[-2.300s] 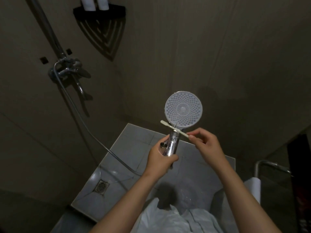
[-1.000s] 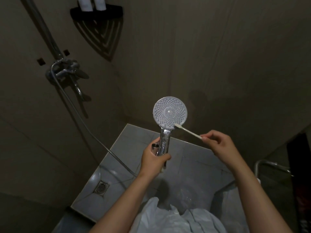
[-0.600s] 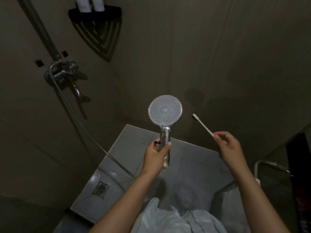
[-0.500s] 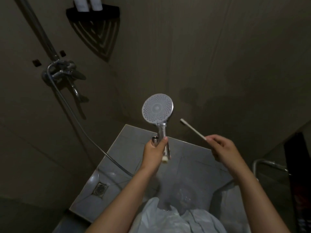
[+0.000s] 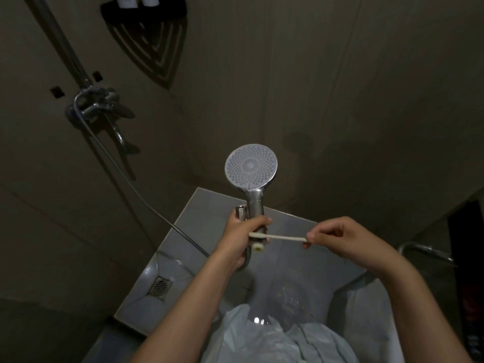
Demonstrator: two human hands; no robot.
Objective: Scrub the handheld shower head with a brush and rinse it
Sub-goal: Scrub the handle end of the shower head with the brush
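Dim tiled stall: tap (image 5: 99, 106) at 10 o'clock, drain (image 5: 160, 285) at 7 on the grey floor (image 5: 204, 221). Left hand (image 5: 239, 238) grips the upright shower head (image 5: 251, 166) at centre, walls (image 5: 340, 100) well clear. Right hand (image 5: 348, 239), at 3, pinches the brush (image 5: 285, 237), lowered since to lie level across the handle (image 5: 255, 205).

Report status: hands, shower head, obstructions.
Left hand grips shower head by its handle. Right hand pinches brush, tip at handle, off the face. No obstruction seen.

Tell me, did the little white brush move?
Yes. The brush dropped from in front of the wall to over the floor tiles, crossing the shower head's handle.
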